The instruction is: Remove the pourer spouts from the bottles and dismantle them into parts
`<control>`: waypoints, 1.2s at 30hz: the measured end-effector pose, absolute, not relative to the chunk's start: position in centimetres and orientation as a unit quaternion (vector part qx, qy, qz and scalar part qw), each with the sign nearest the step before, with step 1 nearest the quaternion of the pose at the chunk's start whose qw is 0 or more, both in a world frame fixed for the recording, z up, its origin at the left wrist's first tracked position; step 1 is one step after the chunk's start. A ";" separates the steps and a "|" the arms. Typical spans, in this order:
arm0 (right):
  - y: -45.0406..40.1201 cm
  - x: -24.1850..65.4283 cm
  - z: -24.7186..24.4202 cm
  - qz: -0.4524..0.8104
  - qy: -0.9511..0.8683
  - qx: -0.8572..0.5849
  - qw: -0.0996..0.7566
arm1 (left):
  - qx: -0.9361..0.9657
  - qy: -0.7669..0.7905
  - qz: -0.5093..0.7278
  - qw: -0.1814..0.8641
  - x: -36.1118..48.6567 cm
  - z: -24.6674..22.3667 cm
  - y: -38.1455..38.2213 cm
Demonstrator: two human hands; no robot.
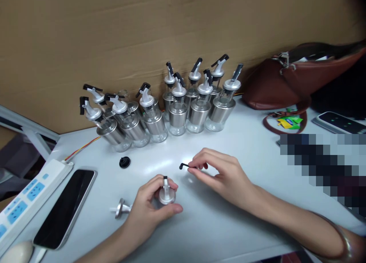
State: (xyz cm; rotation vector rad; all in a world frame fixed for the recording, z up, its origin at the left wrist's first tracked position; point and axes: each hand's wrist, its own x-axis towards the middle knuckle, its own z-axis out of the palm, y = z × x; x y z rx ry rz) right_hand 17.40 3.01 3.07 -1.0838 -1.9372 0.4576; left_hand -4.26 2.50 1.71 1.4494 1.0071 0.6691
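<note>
My left hand is wrapped round a silver pour spout, held upright with a small black tip on its nozzle. Thumb and fingertips of my right hand pinch a small black lever with a bent end, just above the table and apart from the spout; its other end is hidden by the fingers. A second silver pour spout lies on its side by my left wrist, partly covered. Farther back on the table sits a round black stopper.
Several glass bottles with steel bands and black-levered spouts stand along the cardboard wall. Left are a phone and a power strip. A brown leather bag, small green and yellow packets and a dark device lie right.
</note>
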 end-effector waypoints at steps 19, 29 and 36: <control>1.7 16.0 2.5 0.099 -0.855 -0.277 0.426 | 0.589 0.433 0.230 0.642 -3.8 1.0 1.6; 1.4 15.8 2.6 0.157 -0.871 -0.252 0.391 | 0.699 0.426 0.194 0.540 -4.5 0.4 1.9; 1.7 16.4 3.1 0.382 -0.785 -0.343 0.347 | 0.732 0.402 0.174 0.521 -5.2 0.0 2.0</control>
